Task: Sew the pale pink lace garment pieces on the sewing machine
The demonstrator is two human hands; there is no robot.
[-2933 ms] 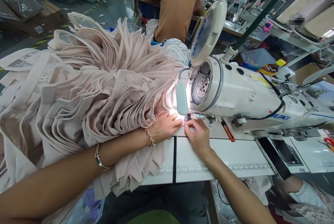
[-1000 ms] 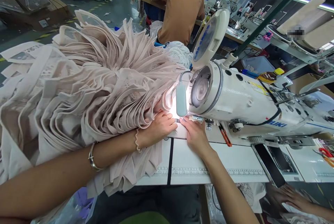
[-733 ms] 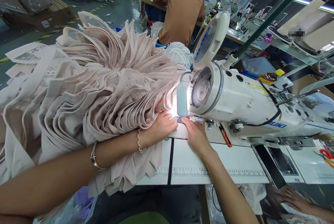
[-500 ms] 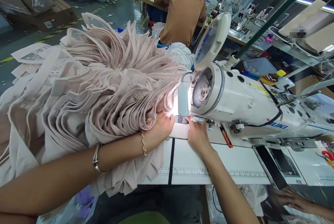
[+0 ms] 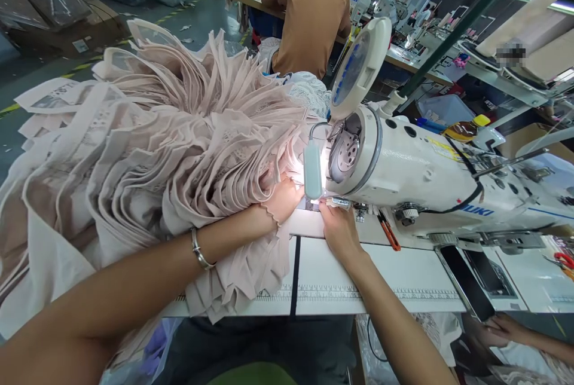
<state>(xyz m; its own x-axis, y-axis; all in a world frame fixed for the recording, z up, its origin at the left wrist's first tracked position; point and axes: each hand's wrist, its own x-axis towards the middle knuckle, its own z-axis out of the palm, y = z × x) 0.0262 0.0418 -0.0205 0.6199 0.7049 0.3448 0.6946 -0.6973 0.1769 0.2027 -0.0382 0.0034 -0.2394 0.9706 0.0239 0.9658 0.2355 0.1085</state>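
Note:
A large gathered pile of pale pink-beige fabric pieces (image 5: 201,152), some with lace, lies to the left of a white sewing machine (image 5: 412,170). My left hand (image 5: 287,198) is closed on the edge of the pink-beige fabric, just left of the lit needle area. My right hand (image 5: 338,226) rests by the presser foot, its fingers bent and closed together. Their tips are partly hidden under the machine head, so what they hold cannot be made out. A pale green lamp (image 5: 313,170) hangs in front of the needle and hides part of it.
Orange-handled snips (image 5: 388,232) lie under the machine arm. A phone (image 5: 466,283) is at the table's front edge, with red-handled scissors (image 5: 564,260) farther right. Another person's hand (image 5: 506,328) shows at lower right. A person in brown (image 5: 311,14) sits ahead.
My left hand and forearm have shifted right and slightly up, closer to the needle, and the fabric by it has moved along. The right hand has barely moved.

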